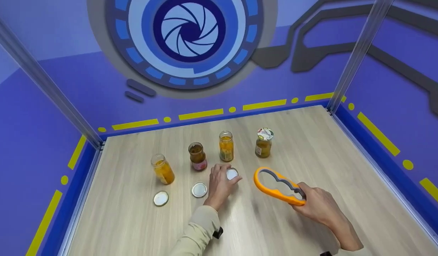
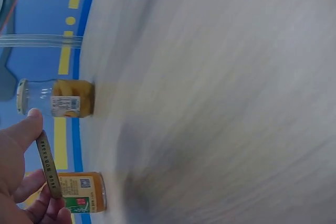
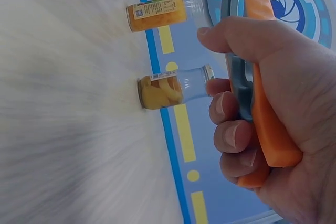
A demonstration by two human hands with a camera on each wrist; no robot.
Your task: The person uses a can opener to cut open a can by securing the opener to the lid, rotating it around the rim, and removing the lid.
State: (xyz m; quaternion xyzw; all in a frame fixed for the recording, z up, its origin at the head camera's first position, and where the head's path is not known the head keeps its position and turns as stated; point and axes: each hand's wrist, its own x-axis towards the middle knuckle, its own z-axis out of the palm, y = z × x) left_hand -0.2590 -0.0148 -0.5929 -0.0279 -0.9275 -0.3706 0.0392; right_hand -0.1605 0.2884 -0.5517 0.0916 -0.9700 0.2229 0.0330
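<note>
Left hand (image 1: 219,181): thumb and fingertips pinch a lid (image 1: 232,173) by its rim, pale inner face up; the palm rides behind it.
Lid: just in front of the third jar (image 1: 226,147); whether it touches the table (image 1: 307,142) I cannot tell. A thin rim gives little to hold, so a loosened thumb could let it drop or roll.
Right hand (image 1: 318,204): fingers wrapped round the near end of the orange opener (image 1: 274,192).
Opener: its wide loop points away from the right hand, between the lid and the capped jar (image 1: 264,145). Held from one end, it makes a long lever – a careless turn of the wrist could swing the loop into the left hand or a jar.
Uncapped jars: the left jar (image 1: 163,172), the dark jar (image 1: 197,158) and the third jar all stand upright. The left hand's fingers are near the last two; lifting or shifting sideways without clearance could tip one and spill it.
Capped jar: upright at the right end of the row, lid on, so a knock would more likely topple than spill it.
Loose lids: the left lid (image 1: 161,198) and the middle lid (image 1: 199,190) lie flat on the table – a dragging left sleeve (image 1: 195,231) could sweep the middle one aside.
</note>
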